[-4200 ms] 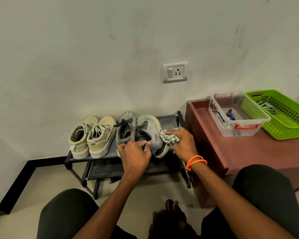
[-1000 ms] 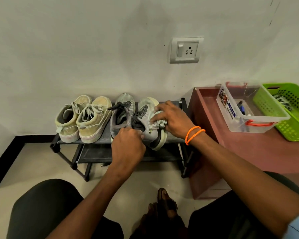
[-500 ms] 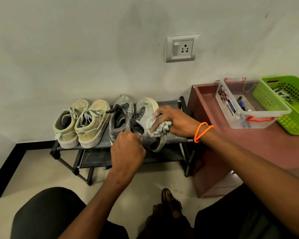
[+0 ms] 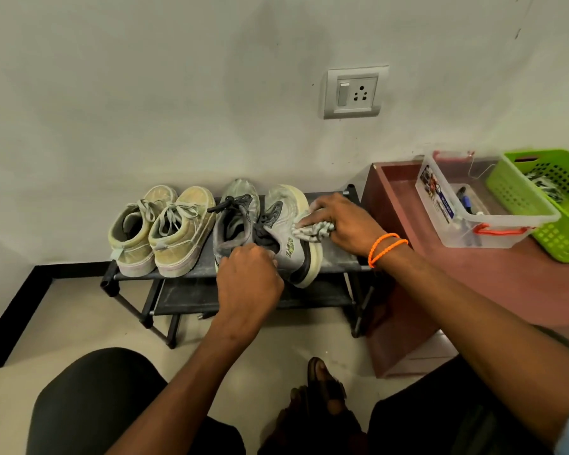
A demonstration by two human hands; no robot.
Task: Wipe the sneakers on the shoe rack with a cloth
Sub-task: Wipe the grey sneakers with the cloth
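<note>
The right hand (image 4: 345, 224) pinches a crumpled cloth (image 4: 312, 230) against the outer side of the right grey sneaker (image 4: 289, 234), at three o'clock on the shoe rack (image 4: 339, 257)'s top shelf. The left hand (image 4: 248, 274) grips that sneaker's heel collar. Best to hold the heel firm and wipe along the dusty mesh towards its rubber toe. The beige canvas pair (image 4: 161, 231) sits at nine o'clock.
</note>
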